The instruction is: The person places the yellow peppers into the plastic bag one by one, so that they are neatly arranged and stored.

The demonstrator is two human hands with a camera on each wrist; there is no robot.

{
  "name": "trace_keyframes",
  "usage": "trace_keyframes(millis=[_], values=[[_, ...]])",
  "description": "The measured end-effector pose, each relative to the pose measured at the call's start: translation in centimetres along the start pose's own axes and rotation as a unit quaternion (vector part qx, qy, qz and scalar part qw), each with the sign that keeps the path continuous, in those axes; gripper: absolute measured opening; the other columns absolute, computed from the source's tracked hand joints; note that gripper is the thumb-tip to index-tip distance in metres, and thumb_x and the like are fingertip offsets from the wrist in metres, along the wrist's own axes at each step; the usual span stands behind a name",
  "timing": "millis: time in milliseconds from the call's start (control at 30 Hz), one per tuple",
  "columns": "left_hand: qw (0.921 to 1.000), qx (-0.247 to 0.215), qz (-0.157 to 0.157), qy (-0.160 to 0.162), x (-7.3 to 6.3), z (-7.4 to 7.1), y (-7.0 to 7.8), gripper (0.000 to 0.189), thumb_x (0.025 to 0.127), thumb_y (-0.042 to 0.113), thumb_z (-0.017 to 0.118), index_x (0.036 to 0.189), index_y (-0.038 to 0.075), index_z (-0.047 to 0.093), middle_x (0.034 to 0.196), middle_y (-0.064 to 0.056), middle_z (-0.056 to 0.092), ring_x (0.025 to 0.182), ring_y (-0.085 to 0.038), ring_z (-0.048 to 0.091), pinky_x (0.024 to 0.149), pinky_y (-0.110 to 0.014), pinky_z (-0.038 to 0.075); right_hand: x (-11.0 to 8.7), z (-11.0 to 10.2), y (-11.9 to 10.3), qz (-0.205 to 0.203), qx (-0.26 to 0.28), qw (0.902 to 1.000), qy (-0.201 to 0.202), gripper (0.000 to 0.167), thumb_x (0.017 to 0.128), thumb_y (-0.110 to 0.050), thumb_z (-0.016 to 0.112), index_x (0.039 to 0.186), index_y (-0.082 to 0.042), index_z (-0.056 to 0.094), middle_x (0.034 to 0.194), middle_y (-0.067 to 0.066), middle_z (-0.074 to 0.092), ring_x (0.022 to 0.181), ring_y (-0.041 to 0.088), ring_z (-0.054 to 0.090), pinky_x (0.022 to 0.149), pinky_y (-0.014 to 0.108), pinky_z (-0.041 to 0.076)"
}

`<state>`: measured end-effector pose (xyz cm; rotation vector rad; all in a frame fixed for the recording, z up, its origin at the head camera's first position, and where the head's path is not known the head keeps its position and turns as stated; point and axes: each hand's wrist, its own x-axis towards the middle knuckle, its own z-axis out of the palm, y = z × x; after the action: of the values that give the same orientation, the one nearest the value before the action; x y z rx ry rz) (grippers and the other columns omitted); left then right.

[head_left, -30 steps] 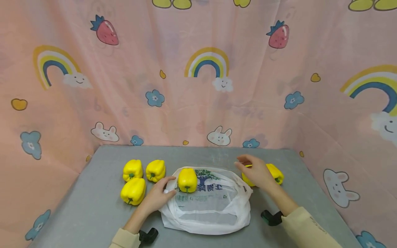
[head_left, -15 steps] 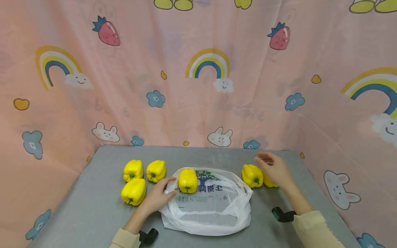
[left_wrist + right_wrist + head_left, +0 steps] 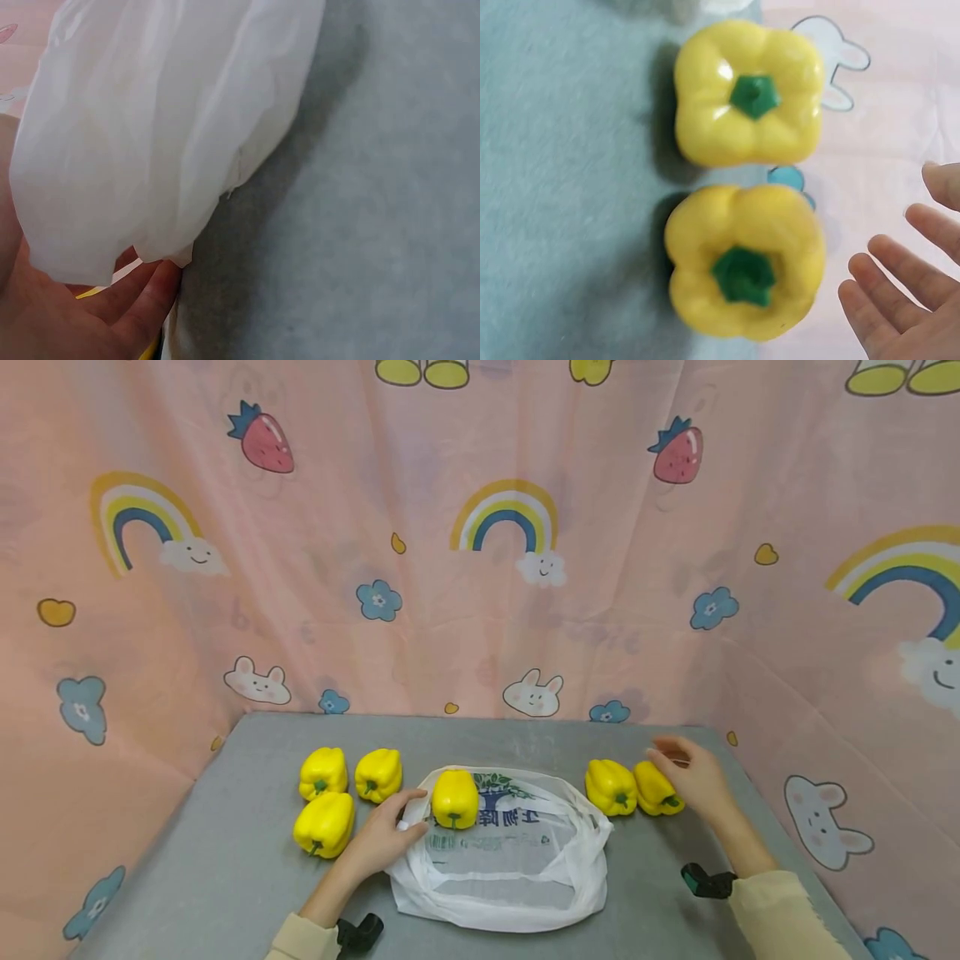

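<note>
A white plastic bag (image 3: pixel 498 906) lies spread on the grey table with its mouth facing up. One yellow bell pepper (image 3: pixel 454 799) sits inside its rim at the left. My left hand (image 3: pixel 377 839) holds the bag's left edge; in the left wrist view white plastic (image 3: pixel 157 135) hangs over the fingers (image 3: pixel 146 307). My right hand (image 3: pixel 697 779), fingers spread and holding nothing, is beside the rightmost bell pepper (image 3: pixel 657 790). Another bell pepper (image 3: pixel 611 787) stands just left of that one. The right wrist view shows both with green stems, the fingers (image 3: pixel 892 300) apart from them.
Three more yellow bell peppers, including a front one (image 3: pixel 324 825), stand left of the bag. A pink printed curtain (image 3: pixel 480 627) rises behind and beside the grey table (image 3: pixel 202 877). Black wrist devices (image 3: pixel 708 882) sit under both forearms.
My right hand has moved rightward, from over the inner right pepper to the outer side of the rightmost one. The left hand, bag and peppers stay in place.
</note>
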<state>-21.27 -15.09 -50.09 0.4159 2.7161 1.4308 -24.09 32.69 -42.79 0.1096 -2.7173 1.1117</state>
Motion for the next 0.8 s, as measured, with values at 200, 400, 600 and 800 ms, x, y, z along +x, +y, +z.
trace_keyframes(millis=[200, 400, 600, 800], values=[[1.0000, 0.003, 0.001, 0.001, 0.0, 0.0, -0.1, 0.049, 0.096, 0.021, 0.071, 0.142, 0.010, 0.056, 0.147, -0.016, 0.053, 0.137, -0.038, 0.046, 0.110, -0.062, 0.037, 0.0, -0.1, 1.4, 0.027, -0.020, 0.9992, -0.024, 0.061, 0.105, -0.043, 0.053, 0.141, 0.007, 0.050, 0.140, 0.034, 0.049, 0.126, 0.050, 0.047, 0.105, 0.064, 0.041], [1.0000, 0.001, -0.002, -0.002, 0.0, 0.1, -0.1, 0.049, 0.096, 0.021, 0.070, 0.142, 0.010, 0.056, 0.148, -0.016, 0.052, 0.138, -0.038, 0.045, 0.111, -0.062, 0.037, -0.5, 0.0, 2.8, 0.039, -0.030, 0.9975, -0.050, 0.065, 0.105, -0.045, 0.053, 0.143, 0.008, 0.048, 0.145, 0.035, 0.045, 0.129, 0.052, 0.044, 0.101, 0.067, 0.041], [1.0000, -0.001, -0.003, -0.002, 0.0, 0.0, 0.0, 0.049, 0.096, 0.020, 0.070, 0.142, 0.010, 0.056, 0.147, -0.016, 0.052, 0.138, -0.038, 0.045, 0.111, -0.062, 0.036, -0.7, 0.4, 4.0, 0.057, -0.031, 0.9957, -0.067, 0.071, 0.103, -0.049, 0.054, 0.146, 0.007, 0.044, 0.146, 0.035, 0.042, 0.129, 0.054, 0.043, 0.099, 0.069, 0.042], [1.0000, 0.003, -0.001, 0.000, 0.0, 0.0, 0.0, 0.049, 0.096, 0.021, 0.070, 0.142, 0.010, 0.056, 0.147, -0.016, 0.053, 0.138, -0.038, 0.046, 0.110, -0.062, 0.037, -0.9, 0.5, 4.5, 0.061, -0.022, 0.9952, -0.072, 0.072, 0.103, -0.049, 0.055, 0.147, 0.007, 0.042, 0.146, 0.037, 0.040, 0.128, 0.057, 0.041, 0.099, 0.070, 0.041]])
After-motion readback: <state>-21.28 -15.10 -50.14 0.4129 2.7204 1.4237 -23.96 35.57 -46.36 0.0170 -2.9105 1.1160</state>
